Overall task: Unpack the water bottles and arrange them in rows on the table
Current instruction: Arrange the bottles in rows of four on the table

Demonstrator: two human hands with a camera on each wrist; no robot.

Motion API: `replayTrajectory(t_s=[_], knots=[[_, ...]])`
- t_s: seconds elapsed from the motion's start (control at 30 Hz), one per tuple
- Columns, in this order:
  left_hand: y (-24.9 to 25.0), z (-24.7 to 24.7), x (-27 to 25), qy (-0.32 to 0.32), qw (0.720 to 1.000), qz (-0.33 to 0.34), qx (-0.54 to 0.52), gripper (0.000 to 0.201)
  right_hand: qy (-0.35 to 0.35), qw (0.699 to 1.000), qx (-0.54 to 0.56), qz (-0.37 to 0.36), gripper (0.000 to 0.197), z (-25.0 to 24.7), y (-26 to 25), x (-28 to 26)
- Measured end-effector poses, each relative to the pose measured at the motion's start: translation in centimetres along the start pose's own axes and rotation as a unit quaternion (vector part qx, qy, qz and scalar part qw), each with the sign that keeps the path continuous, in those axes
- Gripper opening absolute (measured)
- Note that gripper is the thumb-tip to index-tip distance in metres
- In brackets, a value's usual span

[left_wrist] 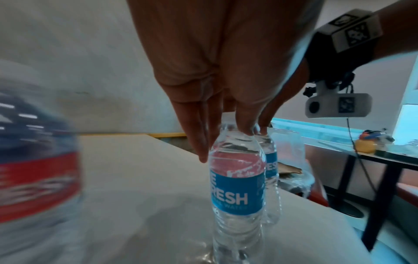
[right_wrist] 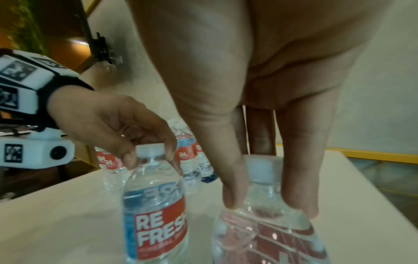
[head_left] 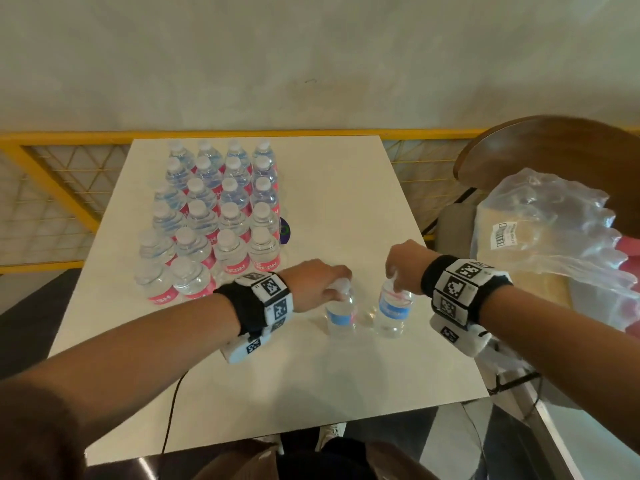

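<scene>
Water bottles, one (head_left: pixel 341 311) pinched by the left hand (head_left: pixel 317 284) fingers and one (head_left: pixel 393 311) by the right hand (head_left: pixel 403 266) at the cap, stand near the block of rows (head_left: pixel 214 216); full, thin-walled, probably slippery, best held at the neck.

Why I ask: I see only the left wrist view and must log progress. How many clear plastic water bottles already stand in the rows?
Observer: Twenty-two clear plastic water bottles stand in a block on the white table: five rows of four, plus two in the nearest row.
Operator: Does the other hand hold one too?
Observer: Yes. The right hand grips a second bottle by its neck, upright beside the first bottle in the left hand.
</scene>
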State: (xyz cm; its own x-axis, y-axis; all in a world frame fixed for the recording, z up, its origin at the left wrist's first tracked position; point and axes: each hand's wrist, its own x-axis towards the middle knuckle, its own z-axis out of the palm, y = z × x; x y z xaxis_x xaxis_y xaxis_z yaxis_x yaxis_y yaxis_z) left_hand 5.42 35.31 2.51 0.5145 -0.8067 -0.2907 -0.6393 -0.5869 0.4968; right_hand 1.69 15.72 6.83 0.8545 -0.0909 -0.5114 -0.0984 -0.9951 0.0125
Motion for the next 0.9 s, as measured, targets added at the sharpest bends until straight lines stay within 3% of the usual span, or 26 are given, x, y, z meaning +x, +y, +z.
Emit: replayTrajectory(t_s=[0.1, 0.27, 0.5, 0.67, 0.77, 0.9], knots=[[-3.6, -1.4, -2.8, 0.010, 0.998, -0.055, -0.004, 0.026, 0.019, 0.998, 0.004, -0.052, 0.027, -0.6, -4.0, 1.0], [-7.3, -2.8, -7.2, 0.020, 0.993, -0.115, 0.006, 0.035, 0.037, 0.988, -0.021, -0.148, 0.026, -0.7, -10.9, 2.3], [-9.0, -4.3, -11.4, 0.019, 0.991, -0.129, 0.012, 0.034, 0.055, 0.972, -0.008, -0.227, 0.030, -0.2, -16.6, 2.1], [-9.7, -4.6, -12.6, 0.021, 0.987, -0.162, 0.014, 0.041, 0.045, 0.972, 0.011, -0.230, 0.043, 0.1, -17.0, 2.1], [-8.9, -4.5, -12.4, 0.034, 0.980, -0.188, 0.059, 0.055, 0.058, 0.976, -0.005, -0.209, 0.049, -0.2, -17.1, 1.8], [-8.2, -4.5, -11.7, 0.036, 0.969, -0.221, 0.106, 0.051, 0.068, 0.981, -0.010, -0.182, 0.040, -0.4, -17.6, 1.8]])
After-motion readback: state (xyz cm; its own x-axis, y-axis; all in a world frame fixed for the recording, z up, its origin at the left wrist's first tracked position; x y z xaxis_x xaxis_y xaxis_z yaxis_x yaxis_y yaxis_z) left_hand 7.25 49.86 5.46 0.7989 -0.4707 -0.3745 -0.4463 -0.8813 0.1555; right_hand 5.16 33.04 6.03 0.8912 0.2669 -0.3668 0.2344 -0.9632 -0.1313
